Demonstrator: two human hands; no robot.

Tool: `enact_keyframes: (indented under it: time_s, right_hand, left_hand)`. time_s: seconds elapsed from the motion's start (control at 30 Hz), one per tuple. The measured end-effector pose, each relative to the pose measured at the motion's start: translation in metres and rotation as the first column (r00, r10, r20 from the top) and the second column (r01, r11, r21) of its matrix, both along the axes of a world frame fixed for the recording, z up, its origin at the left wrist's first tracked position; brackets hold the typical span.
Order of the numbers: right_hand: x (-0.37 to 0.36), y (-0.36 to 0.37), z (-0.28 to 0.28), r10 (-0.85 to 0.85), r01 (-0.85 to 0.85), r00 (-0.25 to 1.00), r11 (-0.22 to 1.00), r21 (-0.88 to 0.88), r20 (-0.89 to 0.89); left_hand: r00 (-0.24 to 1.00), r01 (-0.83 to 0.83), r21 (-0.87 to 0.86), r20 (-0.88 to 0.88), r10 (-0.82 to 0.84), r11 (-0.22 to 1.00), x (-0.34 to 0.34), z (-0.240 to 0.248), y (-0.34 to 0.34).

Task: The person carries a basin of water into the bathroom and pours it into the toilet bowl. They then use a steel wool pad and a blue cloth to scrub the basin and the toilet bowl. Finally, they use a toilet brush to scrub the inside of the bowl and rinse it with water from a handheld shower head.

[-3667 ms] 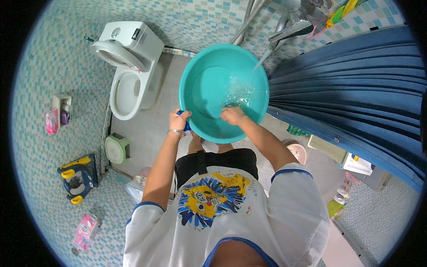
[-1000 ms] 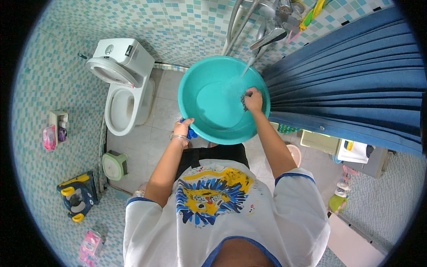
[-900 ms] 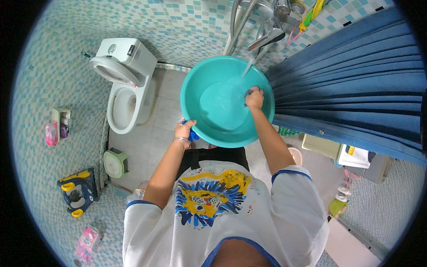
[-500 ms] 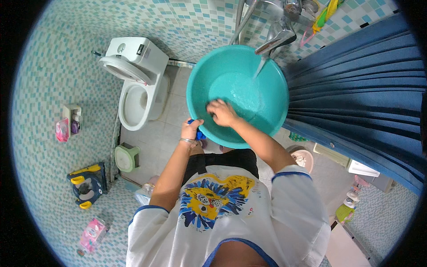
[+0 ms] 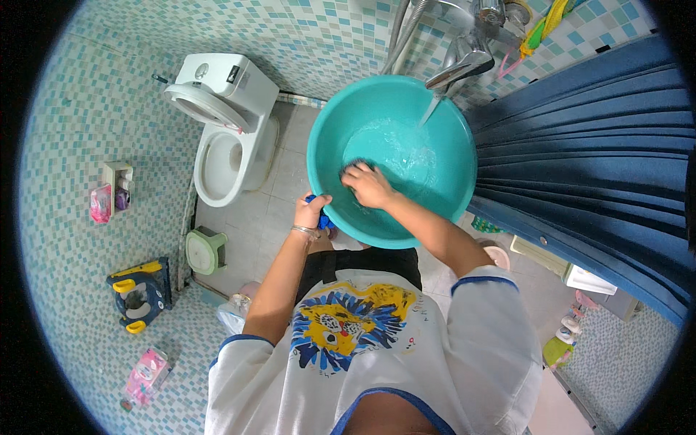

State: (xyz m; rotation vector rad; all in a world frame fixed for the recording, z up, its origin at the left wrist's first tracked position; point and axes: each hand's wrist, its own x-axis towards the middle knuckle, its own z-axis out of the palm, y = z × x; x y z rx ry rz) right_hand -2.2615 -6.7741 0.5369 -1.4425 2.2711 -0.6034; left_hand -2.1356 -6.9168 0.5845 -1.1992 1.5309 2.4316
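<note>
Both hands work at the basin (image 5: 326, 138), apart from each other. The right hand (image 5: 368, 185) is inside it, fingers curled over a dark scrubber (image 5: 344, 172) against the inner wall on the left; most of the scrubber is hidden. The left hand (image 5: 312, 210) grips a bunched blue cloth (image 5: 326, 222) at the near left rim, its thumb reaching the edge.

The round teal basin sits below a running tap (image 5: 464, 61), whose water (image 5: 429, 110) lands in the far right part. It looks like plastic: light when bare, stiff but a little springy, likely heavier as water gathers and slippery where wet. The rim seems the best place to hold it, ideally at two opposite sides. The scrubber looks light and pliable, best pressed under spread fingers.

Farther out, a blue curtain (image 5: 580, 138) hangs to the right, while a toilet (image 5: 250, 80) and a green stool (image 5: 204, 252) stand to the left.
</note>
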Motion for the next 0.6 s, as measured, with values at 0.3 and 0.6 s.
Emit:
enact_keyframes:
  time_s: [0.3,0.6]
  right_hand:
    - [-0.098,0.024,-0.034,-0.913,0.848,0.407,0.371,-0.378,0.017]
    - [0.001,-0.042,0.03,0.127,0.347,0.763,0.746,-0.568,0.634]
  left_hand:
    - [0.992,0.087,0.074,0.088,-0.094,0.993,0.008,0.015,0.006]
    - [0.997,0.052,-0.004,0.051,-0.052,0.999,0.006,0.006,-0.006]
